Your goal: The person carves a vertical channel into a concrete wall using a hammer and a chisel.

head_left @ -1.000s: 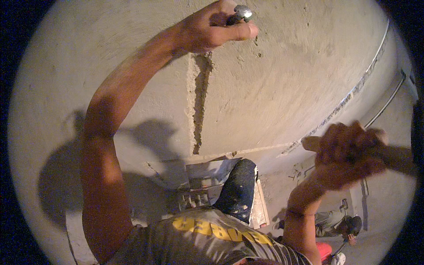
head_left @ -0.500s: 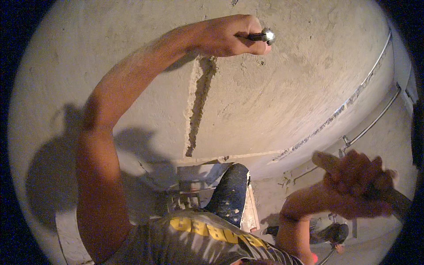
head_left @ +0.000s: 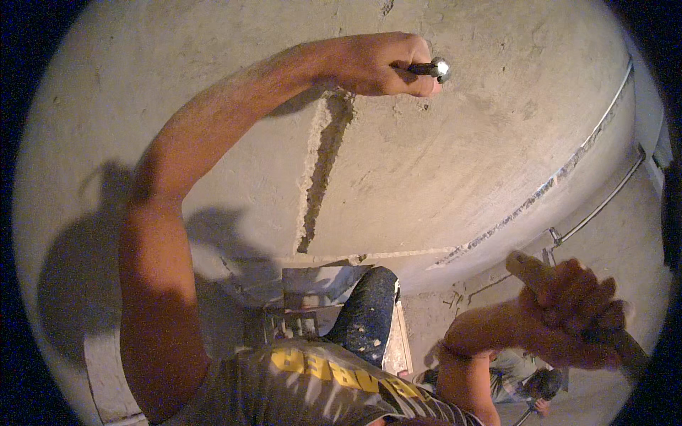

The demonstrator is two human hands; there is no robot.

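High on the plaster wall (head_left: 426, 170), my left hand (head_left: 383, 67) is closed around a metal chisel (head_left: 438, 69), whose round struck end shines toward me. Its tip is hidden behind the fist. Below that hand a rough chased groove (head_left: 323, 174) runs down the wall. At the lower right my right hand (head_left: 568, 305) wraps round the handle of what looks like a hammer (head_left: 529, 270). The handle's butt sticks out past my thumb; the other end fades into the dark rim, so the head is not visible. The two hands are well apart.
A thin conduit pipe (head_left: 604, 195) runs along the wall at right, near a second long rough groove (head_left: 511, 213). Another person (head_left: 522, 376) is low down beyond my right forearm. A slatted wooden piece (head_left: 291, 323) stands beside my knee (head_left: 369, 312).
My left hand and the chisel have shifted slightly right and down in the picture. The right hand has dropped a little with the hammer. More of the other person shows.
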